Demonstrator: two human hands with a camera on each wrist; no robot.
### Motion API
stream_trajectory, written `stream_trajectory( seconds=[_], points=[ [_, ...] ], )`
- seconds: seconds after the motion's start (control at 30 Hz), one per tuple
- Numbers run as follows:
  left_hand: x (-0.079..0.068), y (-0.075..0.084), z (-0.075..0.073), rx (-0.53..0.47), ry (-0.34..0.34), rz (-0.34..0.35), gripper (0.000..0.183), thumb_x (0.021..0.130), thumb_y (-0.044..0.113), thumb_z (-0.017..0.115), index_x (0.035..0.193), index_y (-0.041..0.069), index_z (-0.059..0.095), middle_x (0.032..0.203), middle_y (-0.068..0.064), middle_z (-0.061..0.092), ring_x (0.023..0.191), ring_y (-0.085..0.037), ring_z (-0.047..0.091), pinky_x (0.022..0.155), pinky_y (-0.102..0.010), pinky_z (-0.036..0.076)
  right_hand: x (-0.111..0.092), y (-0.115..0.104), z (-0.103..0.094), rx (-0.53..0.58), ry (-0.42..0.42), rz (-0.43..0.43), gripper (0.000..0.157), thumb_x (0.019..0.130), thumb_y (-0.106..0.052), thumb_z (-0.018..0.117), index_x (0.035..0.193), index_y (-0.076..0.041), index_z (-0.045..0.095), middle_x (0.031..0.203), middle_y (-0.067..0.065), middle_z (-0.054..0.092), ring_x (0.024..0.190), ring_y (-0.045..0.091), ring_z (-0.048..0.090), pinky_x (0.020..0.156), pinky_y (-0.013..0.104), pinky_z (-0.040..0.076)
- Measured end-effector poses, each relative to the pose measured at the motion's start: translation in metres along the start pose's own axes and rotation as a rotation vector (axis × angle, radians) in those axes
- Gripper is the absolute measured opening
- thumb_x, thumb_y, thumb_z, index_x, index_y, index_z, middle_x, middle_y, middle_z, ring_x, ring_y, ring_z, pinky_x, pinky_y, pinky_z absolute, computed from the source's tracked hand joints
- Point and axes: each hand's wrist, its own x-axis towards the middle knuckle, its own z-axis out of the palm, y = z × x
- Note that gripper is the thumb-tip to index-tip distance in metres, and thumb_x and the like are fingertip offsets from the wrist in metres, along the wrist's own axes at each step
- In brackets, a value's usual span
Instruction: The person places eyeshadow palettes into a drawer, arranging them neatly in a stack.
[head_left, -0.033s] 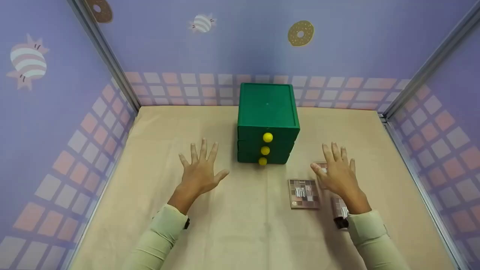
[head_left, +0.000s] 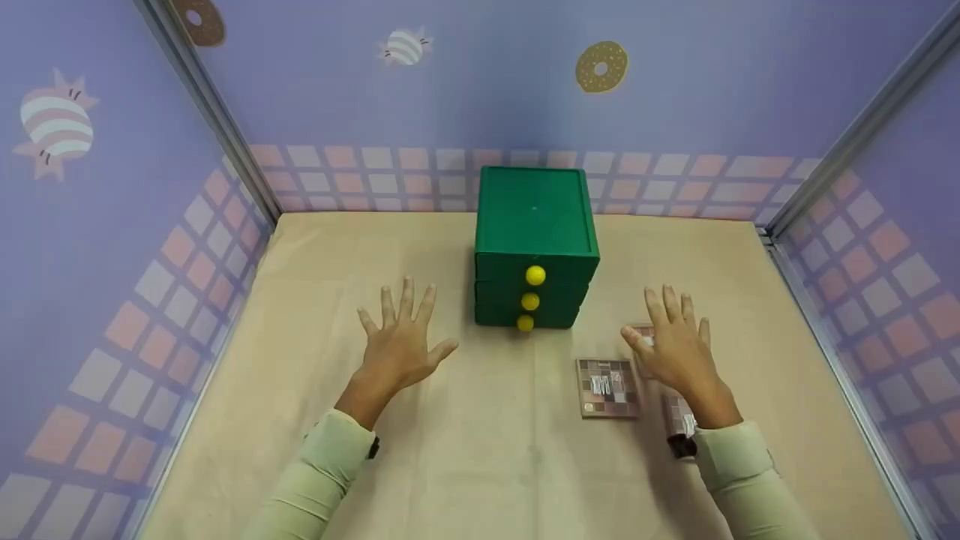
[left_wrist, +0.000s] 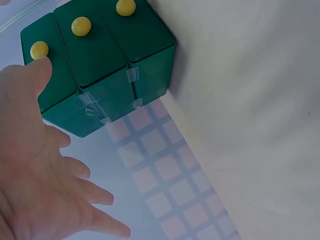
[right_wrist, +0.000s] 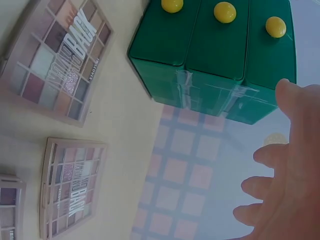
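Palettes on beige tabletop, lilac patterned walls.

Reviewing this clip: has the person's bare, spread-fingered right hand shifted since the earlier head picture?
No. In the head view, the right hand shows no visible shift in any direction against the boxy green plastic three-drawer cabinet.

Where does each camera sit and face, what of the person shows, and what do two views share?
Head: on the head, facing forward and down at the drawer unit; left hand, right hand and sleeves show.
Left wrist: on that wrist, facing the drawer unit and checked wall; the left hand shows at left.
Right wrist: on that wrist, facing the drawer unit and three palettes; the right hand shows at right.
Shared: both wrist views show the drawer unit's yellow knobs.
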Motion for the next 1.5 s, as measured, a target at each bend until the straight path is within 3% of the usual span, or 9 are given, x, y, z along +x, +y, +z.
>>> stream_trajectory(
  seconds=[0.37, 0.57, 0.8, 0.93, 1.17, 1.33, 1.5],
  points=[
    [0.003, 0.001, -0.004, -0.049, 0.008, 0.002, 0.093, 0.098, 0.065, 0.052, 0.166, 0.019, 0.009, 0.172, -0.017, -0.003, 0.155, -0.052, -0.001, 0.112, -0.083, 0.006, 0.001, -0.005, 0.004, 0.063, 0.008, 0.005, 0.083, 0.103, -0.055, 0.049, 0.164, -0.009, 0.016, 0.169, 0.026, 0.007, 0.155, 0.052, 0.002, 0.115, 0.079, 0.005],
    [0.007, 0.003, -0.001, -0.134, 0.016, 0.019, 0.085, 0.101, 0.057, 0.053, 0.165, 0.016, 0.016, 0.171, -0.017, 0.012, 0.156, -0.047, 0.014, 0.115, -0.078, 0.015, 0.002, -0.01, 0.008, 0.166, 0.107, 0.017, 0.077, 0.103, -0.043, 0.056, 0.161, -0.002, 0.025, 0.165, 0.03, 0.023, 0.151, 0.052, 0.022, 0.117, 0.072, 0.021],
    [0.018, 0.006, 0.0, -0.339, 0.105, 0.049, 0.074, 0.104, 0.045, 0.055, 0.161, 0.007, 0.028, 0.165, -0.02, 0.028, 0.15, -0.043, 0.033, 0.119, -0.062, 0.03, 0.008, -0.032, 0.01, 0.453, 0.258, 0.063, 0.059, 0.103, -0.033, 0.061, 0.15, -0.001, 0.047, 0.145, 0.026, 0.055, 0.134, 0.044, 0.053, 0.11, 0.059, 0.044],
    [0.026, 0.013, 0.001, -0.454, 0.155, 0.071, 0.067, 0.105, 0.042, 0.052, 0.158, 0.006, 0.033, 0.158, -0.019, 0.037, 0.146, -0.038, 0.041, 0.119, -0.054, 0.036, 0.016, -0.05, 0.012, 0.579, 0.361, 0.079, 0.046, 0.1, -0.026, 0.066, 0.138, -0.002, 0.059, 0.13, 0.022, 0.065, 0.119, 0.038, 0.066, 0.102, 0.052, 0.052],
    [0.046, 0.03, 0.0, -0.665, 0.193, 0.025, 0.056, 0.107, 0.039, 0.048, 0.155, 0.01, 0.04, 0.146, -0.018, 0.048, 0.125, -0.033, 0.058, 0.103, -0.05, 0.051, 0.028, -0.079, 0.019, 0.691, 0.408, 0.115, 0.04, 0.097, -0.025, 0.07, 0.129, -0.003, 0.065, 0.123, 0.019, 0.068, 0.109, 0.033, 0.071, 0.093, 0.049, 0.057],
    [0.064, 0.041, -0.006, -0.818, 0.226, -0.036, 0.052, 0.108, 0.037, 0.046, 0.15, 0.007, 0.046, 0.141, -0.021, 0.053, 0.125, -0.034, 0.059, 0.104, -0.05, 0.05, 0.036, -0.099, 0.026, 0.762, 0.42, 0.111, 0.038, 0.096, -0.026, 0.071, 0.126, -0.004, 0.065, 0.12, 0.017, 0.066, 0.107, 0.03, 0.072, 0.088, 0.042, 0.059],
    [0.076, 0.048, -0.009, -0.958, 0.203, -0.121, 0.051, 0.108, 0.041, 0.043, 0.148, 0.012, 0.049, 0.133, -0.015, 0.06, 0.109, -0.029, 0.063, 0.094, -0.047, 0.055, 0.042, -0.117, 0.04, 0.798, 0.435, 0.078, 0.033, 0.096, -0.023, 0.071, 0.122, -0.004, 0.066, 0.113, 0.015, 0.066, 0.101, 0.028, 0.071, 0.083, 0.031, 0.059]
  ],
)
